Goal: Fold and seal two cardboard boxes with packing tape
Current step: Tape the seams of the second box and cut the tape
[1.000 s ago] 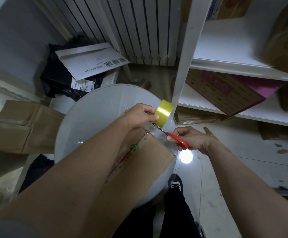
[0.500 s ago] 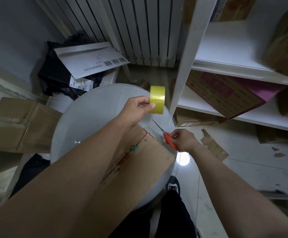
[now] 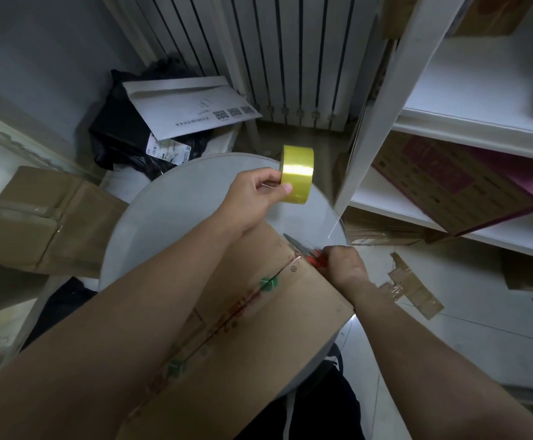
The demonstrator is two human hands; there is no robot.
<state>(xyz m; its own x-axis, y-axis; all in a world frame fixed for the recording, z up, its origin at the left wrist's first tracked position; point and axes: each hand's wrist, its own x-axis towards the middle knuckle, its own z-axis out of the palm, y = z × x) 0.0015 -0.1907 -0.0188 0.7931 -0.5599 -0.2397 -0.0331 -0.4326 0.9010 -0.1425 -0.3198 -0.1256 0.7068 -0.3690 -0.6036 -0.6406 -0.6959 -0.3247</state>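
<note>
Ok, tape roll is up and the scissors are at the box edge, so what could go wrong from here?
1. The right hand holds the red-handled scissors with blades pointing towards the left wrist; a slip could nick it.
2. The left hand lifts the yellow tape roll above the table; any loose strip could fold and stick to itself.
3. The cardboard box overhangs the round table at its near right edge, so pressing there might tip it.

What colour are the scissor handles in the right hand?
Red-orange. The scissors are mostly hidden by the right hand; only the head view shows them.
</note>
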